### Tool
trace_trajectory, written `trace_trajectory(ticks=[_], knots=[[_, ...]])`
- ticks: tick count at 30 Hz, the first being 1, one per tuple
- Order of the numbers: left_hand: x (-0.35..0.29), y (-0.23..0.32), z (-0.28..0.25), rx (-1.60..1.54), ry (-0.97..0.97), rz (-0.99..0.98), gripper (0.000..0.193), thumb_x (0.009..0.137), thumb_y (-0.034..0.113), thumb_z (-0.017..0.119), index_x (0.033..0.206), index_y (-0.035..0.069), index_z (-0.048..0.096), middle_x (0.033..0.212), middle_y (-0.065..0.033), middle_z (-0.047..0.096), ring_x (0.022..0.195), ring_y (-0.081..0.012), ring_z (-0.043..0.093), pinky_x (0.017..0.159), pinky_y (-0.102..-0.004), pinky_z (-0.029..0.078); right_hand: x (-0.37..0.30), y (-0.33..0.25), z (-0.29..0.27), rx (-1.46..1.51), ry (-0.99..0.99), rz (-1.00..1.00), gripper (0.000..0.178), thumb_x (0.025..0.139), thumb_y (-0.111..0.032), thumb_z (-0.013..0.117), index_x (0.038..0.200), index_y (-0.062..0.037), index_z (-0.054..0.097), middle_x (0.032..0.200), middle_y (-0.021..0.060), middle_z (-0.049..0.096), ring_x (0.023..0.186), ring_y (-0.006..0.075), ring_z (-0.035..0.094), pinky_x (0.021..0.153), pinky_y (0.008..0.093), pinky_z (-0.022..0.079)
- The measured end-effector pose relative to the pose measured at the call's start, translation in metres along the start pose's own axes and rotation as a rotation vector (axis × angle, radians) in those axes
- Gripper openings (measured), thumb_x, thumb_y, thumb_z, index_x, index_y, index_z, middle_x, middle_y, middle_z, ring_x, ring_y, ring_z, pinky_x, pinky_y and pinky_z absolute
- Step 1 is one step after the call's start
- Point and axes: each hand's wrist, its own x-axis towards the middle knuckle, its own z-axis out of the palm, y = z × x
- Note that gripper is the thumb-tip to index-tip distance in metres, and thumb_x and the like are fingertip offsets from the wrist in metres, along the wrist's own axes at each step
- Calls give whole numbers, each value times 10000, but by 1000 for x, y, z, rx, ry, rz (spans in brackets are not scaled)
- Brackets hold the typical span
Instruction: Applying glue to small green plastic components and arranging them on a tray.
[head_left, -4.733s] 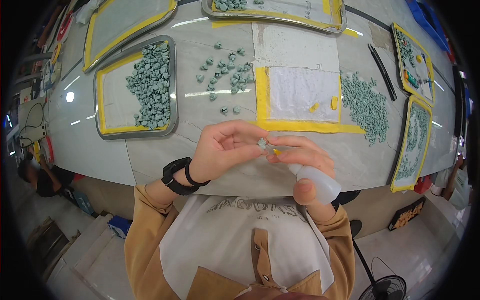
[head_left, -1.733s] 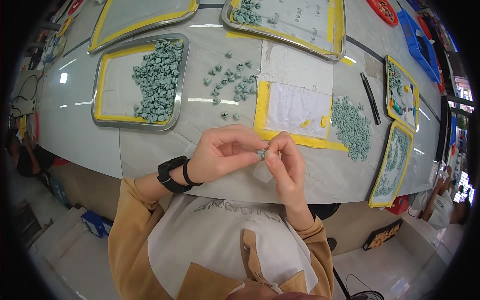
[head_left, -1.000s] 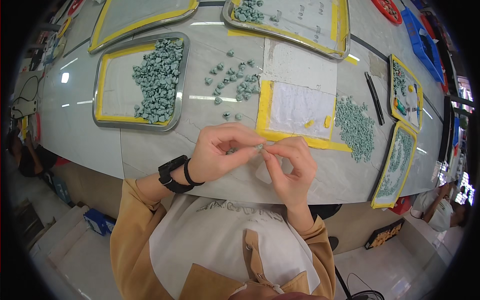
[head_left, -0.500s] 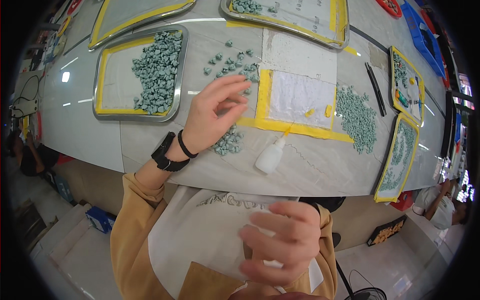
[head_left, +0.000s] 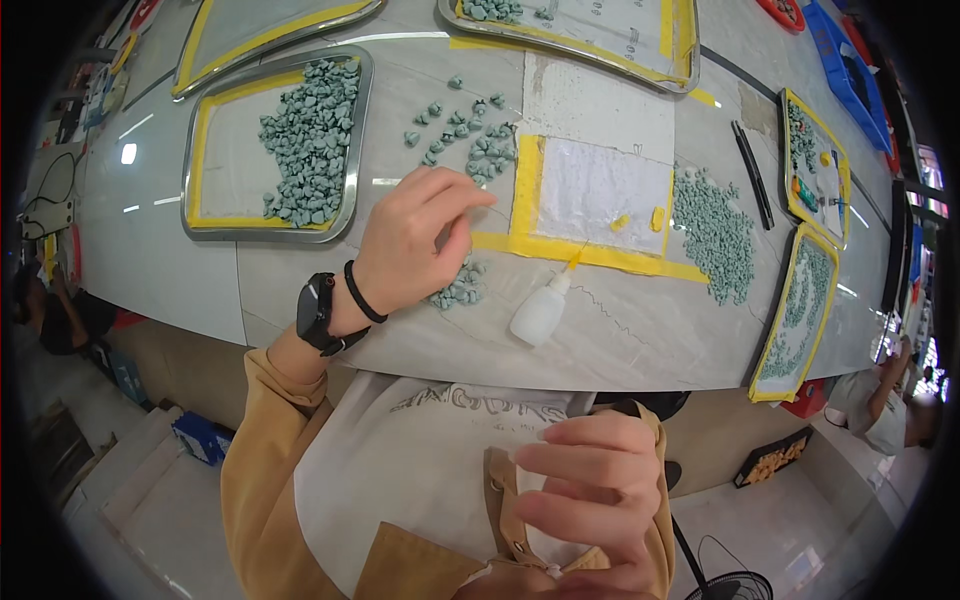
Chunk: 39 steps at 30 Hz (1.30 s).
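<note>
Toward five o'clock from the left hand (head_left: 412, 240), partly hidden by it, lies a small heap of grey-green, lumpy, stone-like pieces (head_left: 460, 288). That hand's grip is parted, thumb and forefinger showing nothing between them; the right hand (head_left: 595, 490), before the chest, has loosely spread fingers and seems to hold nothing. I'd judge the pieces light, hard, perhaps chippable, best pinched across their sides. At four o'clock is a translucent white plastic squeeze bottle with a yellow nozzle (head_left: 540, 318); it looks light and soft-walled, so I'd take it gently round the body. The glossy, grey-veined tabletop (head_left: 640, 340) looks slick. At ten o'clock sits a steel-rimmed, yellow-taped tray (head_left: 228, 150) of similar pieces. Beyond the tabletop, at four, I see a white-clad co-worker (head_left: 875, 415); toward five, a black wire-cage fan (head_left: 740, 585).
</note>
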Motion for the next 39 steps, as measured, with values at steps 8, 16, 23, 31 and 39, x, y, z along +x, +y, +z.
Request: trace_trajectory(ticks=[8, 16, 23, 31, 39], knots=[[0, 14, -6, 92, -362, 67, 223, 653, 34, 665, 862, 86, 606, 865, -57, 539, 867, -255, 504, 737, -348, 394, -25, 40, -24, -556, -51, 661, 674, 573, -299, 836, 1154, -91, 564, 867, 78, 557, 718, 231, 522, 611, 336, 418], [-5, 20, -3, 34, -335, 158, 227, 693, 7, 643, 904, 89, 629, 877, -51, 546, 881, -243, 511, 754, -361, 387, -44, 64, 0, -370, 4, 548, 670, 601, -195, 848, 1160, -75, 499, 882, 117, 478, 773, 260, 471, 650, 364, 401], [-6, 27, -5, -1431, -476, -526, 182, 902, 34, 559, 1072, -2, 613, 1087, -82, 571, 983, -181, 574, 858, -323, 478, -42, 72, 13, -63, 643, 143, 611, 856, -610, 555, 1128, -90, 385, 717, 114, 531, 726, 246, 532, 661, 326, 447], [-9, 18, 0, -1463, -386, -749, 227, 905, 29, 548, 1123, -26, 584, 1076, -92, 609, 886, -167, 629, 766, -278, 512, -34, 85, 20, 45, 508, 230, 673, 841, -639, 537, 1061, -3, 559, 869, 185, 692, 971, 417, 621, 809, 455, 513], [-13, 25, 7, -1234, -281, -584, 279, 918, 1, 513, 1186, -45, 575, 1040, -108, 641, 923, -156, 633, 831, -289, 517, -31, 81, 21, 29, 494, 325, 446, 932, -383, 456, 912, 33, 613, 789, 141, 686, 910, 409, 661, 730, 412, 544]])
